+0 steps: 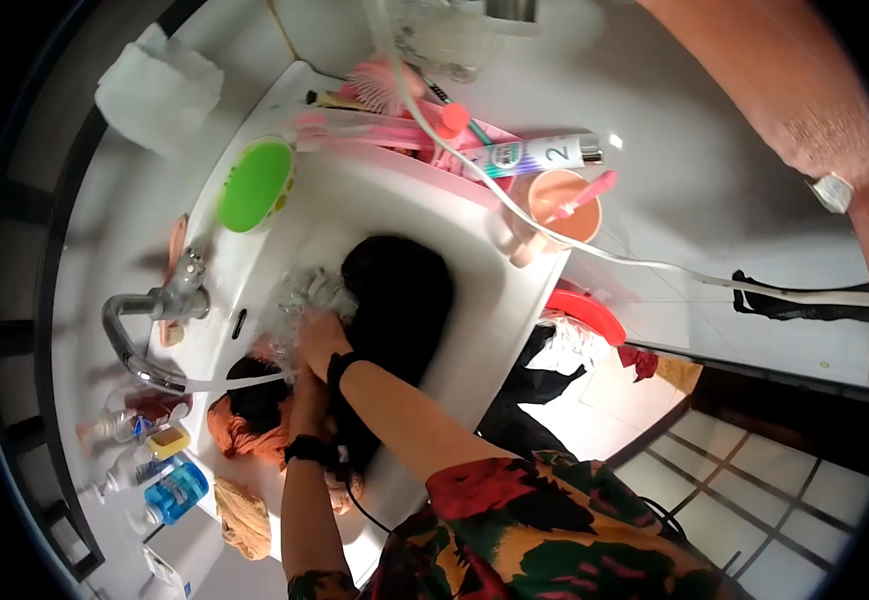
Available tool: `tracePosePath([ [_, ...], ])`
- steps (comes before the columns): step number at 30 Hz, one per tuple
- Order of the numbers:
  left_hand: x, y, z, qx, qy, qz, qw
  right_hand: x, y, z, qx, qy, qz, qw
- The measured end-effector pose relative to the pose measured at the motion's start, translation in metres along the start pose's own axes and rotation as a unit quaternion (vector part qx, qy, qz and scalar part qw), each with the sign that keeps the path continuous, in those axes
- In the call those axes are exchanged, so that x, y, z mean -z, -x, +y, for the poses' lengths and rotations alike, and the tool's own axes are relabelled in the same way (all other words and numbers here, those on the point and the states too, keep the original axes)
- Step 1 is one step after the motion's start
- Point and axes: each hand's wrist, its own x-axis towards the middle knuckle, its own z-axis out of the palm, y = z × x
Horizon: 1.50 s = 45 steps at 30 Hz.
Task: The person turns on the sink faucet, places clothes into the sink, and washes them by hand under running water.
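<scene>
Both of my hands are close together inside the white sink. My right hand reaches into a clear, glistening mass; I cannot tell whether it is splashing water or see-through plastic. My left hand lies just below it, where a stream of water from the tap falls. The fingers of both hands are blurred or hidden. Black wet cloth lies in the basin beside my right hand. Rust-orange cloth with a black piece sits left of my left hand.
A green bowl stands on the sink's rim. Behind the basin are a pink tray, a tube and a peach cup. A blue bottle and a tan cloth lie left. A white hose crosses the right side.
</scene>
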Motion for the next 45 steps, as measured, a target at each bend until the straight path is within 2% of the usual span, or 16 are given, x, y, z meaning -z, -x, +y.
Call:
tracePosePath([
  [1,0.002,-0.005,-0.007,-0.043,-0.057,0.001,0.997,0.012,0.003,0.003,-0.008,-0.018,-0.038,0.999],
  [4,-0.004,-0.001,0.001,-0.174,-0.25,0.048,0.951,0.022,0.028,0.021,0.057,-0.003,0.065,0.996],
  [9,-0.025,0.047,0.006,-0.189,-0.261,0.149,0.935,0.053,0.071,0.042,0.145,-0.165,0.104,0.97],
  [12,-0.02,0.044,-0.012,-0.238,-0.191,0.139,0.942,0.084,0.091,0.052,0.116,-0.227,0.093,0.963],
  [14,-0.017,0.048,-0.01,-0.268,-0.307,0.193,0.892,0.112,0.098,0.054,0.152,-0.276,0.114,0.942],
  [16,-0.014,0.055,0.009,-0.231,-0.027,0.126,0.964,0.14,0.104,0.05,0.184,-0.329,0.13,0.917],
  [19,-0.01,0.085,0.054,-0.267,0.094,0.159,0.946,0.181,0.113,0.043,0.208,-0.377,0.163,0.888],
  [21,-0.01,0.119,0.088,-0.289,0.178,0.184,0.922,0.201,0.119,0.039,0.208,-0.505,0.18,0.818],
  [25,-0.005,0.146,0.117,-0.358,0.226,0.183,0.887,0.223,0.124,0.042,0.19,-0.593,0.119,0.773],
  [30,0.002,0.102,0.07,-0.378,0.183,0.211,0.883,0.181,0.094,0.07,0.134,-0.481,0.07,0.863],
  [32,-0.015,0.099,0.06,-0.258,0.084,0.221,0.937,0.152,0.079,0.084,0.097,-0.42,0.02,0.902],
  [34,-0.023,0.09,0.037,-0.263,-0.278,0.262,0.886,0.121,0.07,0.095,0.033,-0.171,0.087,0.981],
  [36,-0.033,0.071,0.006,-0.218,-0.345,0.236,0.882,0.115,0.071,0.095,0.059,-0.233,0.004,0.971],
  [39,-0.041,0.06,0.013,-0.109,-0.453,0.156,0.871,0.114,0.082,0.068,0.12,-0.067,-0.097,0.986],
  [40,-0.042,0.056,0.019,-0.044,-0.492,0.099,0.864,0.104,0.076,0.067,0.122,-0.065,-0.099,0.985],
  [45,-0.051,0.029,0.011,-0.03,-0.5,0.144,0.853,0.061,0.036,0.063,0.142,0.034,-0.067,0.987],
])
